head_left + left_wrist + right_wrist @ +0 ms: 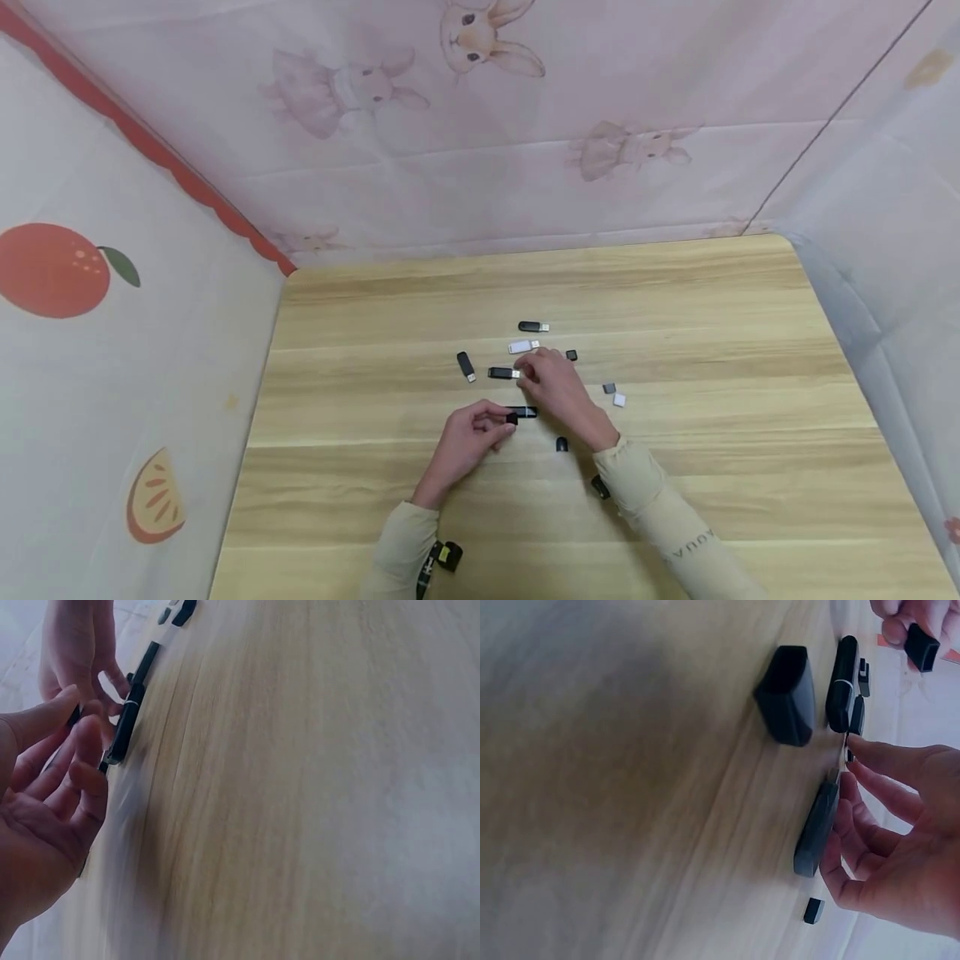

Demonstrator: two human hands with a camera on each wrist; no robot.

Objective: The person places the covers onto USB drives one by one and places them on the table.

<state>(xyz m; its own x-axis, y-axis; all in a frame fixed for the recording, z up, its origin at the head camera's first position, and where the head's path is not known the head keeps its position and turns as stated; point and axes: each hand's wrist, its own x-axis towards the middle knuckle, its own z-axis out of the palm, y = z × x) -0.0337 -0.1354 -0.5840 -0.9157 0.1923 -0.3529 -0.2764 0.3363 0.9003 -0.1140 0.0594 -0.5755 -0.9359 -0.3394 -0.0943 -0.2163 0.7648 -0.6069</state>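
Note:
My left hand pinches a small black cap between thumb and fingers. In the right wrist view, that cap shows its hollow end. My right hand has thumb and finger on either side of the metal plug of a black USB stick, pinching it; the stick lies on the table. Just behind these fingers lies a white USB stick. Another black USB stick with a pale ring lies beside the left fingertips, partly covered by them; the ring also shows on this stick in the right wrist view.
Two more black USB sticks, one at the back and one to the left, lie uncapped on the wooden table. Loose caps lie to the right: black, grey and white. A black cap is nearer.

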